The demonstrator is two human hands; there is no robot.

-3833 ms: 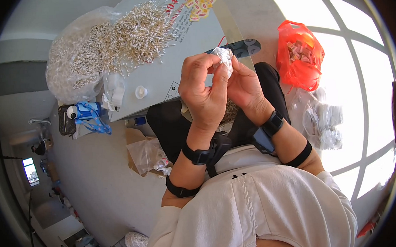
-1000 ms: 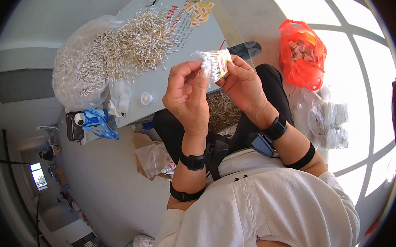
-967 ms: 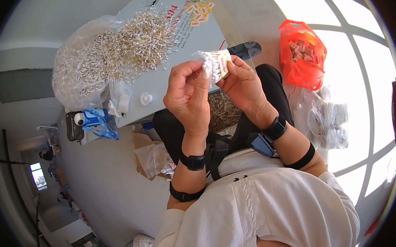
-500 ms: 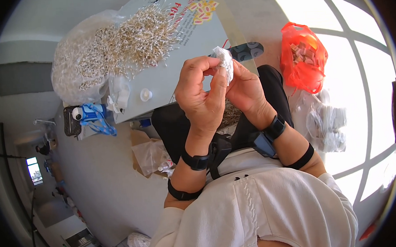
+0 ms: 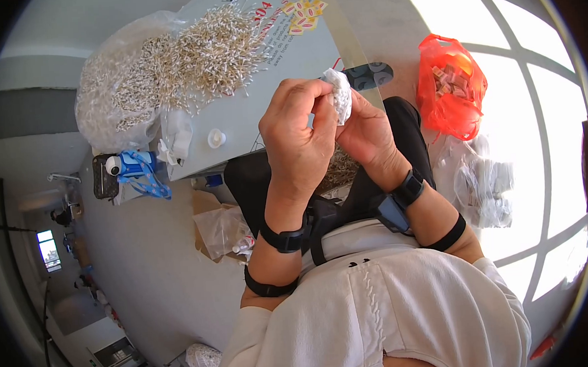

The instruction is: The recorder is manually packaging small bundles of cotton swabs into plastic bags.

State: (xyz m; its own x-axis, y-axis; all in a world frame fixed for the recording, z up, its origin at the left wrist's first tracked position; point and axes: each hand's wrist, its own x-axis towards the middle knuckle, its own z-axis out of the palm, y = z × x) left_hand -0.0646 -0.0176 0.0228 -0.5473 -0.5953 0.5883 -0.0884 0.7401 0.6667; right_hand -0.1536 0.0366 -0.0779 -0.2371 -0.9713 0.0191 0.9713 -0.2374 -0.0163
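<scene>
In the head view, a small white crumpled packet [image 5: 338, 96] is held up in front of the chest, above the lap and just short of the near edge of a grey board [image 5: 263, 99]. It is pinched between both hands. The left hand [image 5: 298, 140] is seen from its back, its fingers curled together and closed on the packet's left side. The right hand [image 5: 366, 134] is pressed against the packet from the right and below, its fingertips clamped on it and partly hidden behind the left hand. Black bands are worn on both wrists.

On the board, a large heap of small pale sticks [image 5: 194, 56] is spread, spilling from a clear plastic bag [image 5: 113, 93] at the far left. A small white cap [image 5: 216, 138] lies on the board near its lower edge, and a few yellow wrapped pieces [image 5: 301, 10] lie at its far end. To the right, on the floor, an orange plastic bag [image 5: 450, 89] filled with small wrapped items is seen, well apart from the hands. A blue and white object [image 5: 133, 166] lies left of the board
</scene>
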